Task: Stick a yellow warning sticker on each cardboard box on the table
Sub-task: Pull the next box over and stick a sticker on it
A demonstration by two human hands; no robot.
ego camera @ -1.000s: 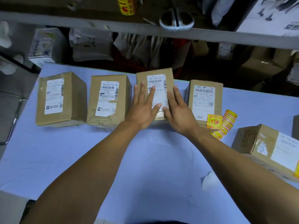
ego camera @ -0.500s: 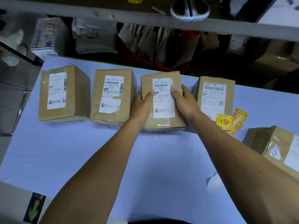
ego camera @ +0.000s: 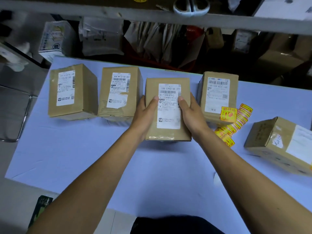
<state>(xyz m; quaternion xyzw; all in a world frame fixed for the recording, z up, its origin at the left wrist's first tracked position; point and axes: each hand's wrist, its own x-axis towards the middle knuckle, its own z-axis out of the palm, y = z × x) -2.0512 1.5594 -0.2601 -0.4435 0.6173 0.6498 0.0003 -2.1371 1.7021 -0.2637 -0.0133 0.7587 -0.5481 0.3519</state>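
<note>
Both hands hold the middle box (ego camera: 167,108), which serves as the landmark here. The left hand (ego camera: 145,114) wraps the box's left side, thumb laid over the top face beside the white shipping label (ego camera: 168,105). The right hand (ego camera: 190,114) grips the right side in the same way, its thumb resting on the label's right edge. Whether the box rests on the table (ego camera: 152,174) or is raised just off it cannot be told; a dark shadow shows under its near edge.

Just left of the middle box stands the torn-label box (ego camera: 119,93), and further left of that the far-left box (ego camera: 72,92); both lie flat on the blue table. Just right of the middle box sits the stickered box (ego camera: 217,97), which carries a yellow sticker (ego camera: 228,114) at its near right corner. A strip of yellow stickers (ego camera: 236,122) lies on the table right of the middle box, running from beside the stickered box toward the near side. Well to the right of the middle box, a tilted box (ego camera: 280,142) lies at an angle near the table's edge.

Beyond the middle box, a grey shelf rail (ego camera: 118,13) crosses the view, with white-handled scissors (ego camera: 191,6) on it.
</note>
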